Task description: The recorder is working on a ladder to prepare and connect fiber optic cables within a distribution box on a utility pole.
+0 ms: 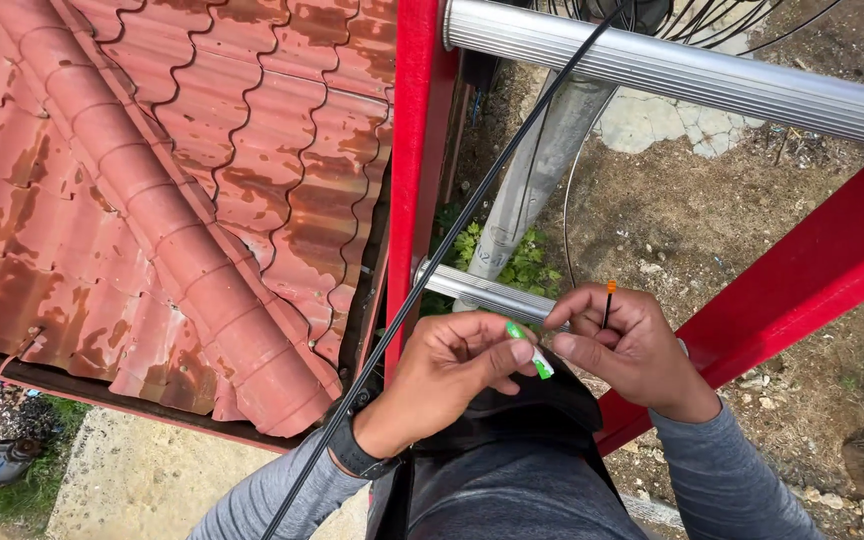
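Standing high on a red ladder (414, 150), I hold my hands close together in front of my body. My left hand (447, 372) pinches a small green and white connector (530, 350) between thumb and fingers. My right hand (627, 345) grips a thin black cable whose orange tip (611, 288) sticks up above the fingers. A long black cable (472, 215) runs diagonally past my left wrist, from lower left toward the upper right.
A rusty red tiled roof (152, 190) lies to the left, below me. Silver ladder rungs (672, 75) cross above and just behind my hands. A grey pole (537, 170), green weeds and bare ground with stones lie far below.
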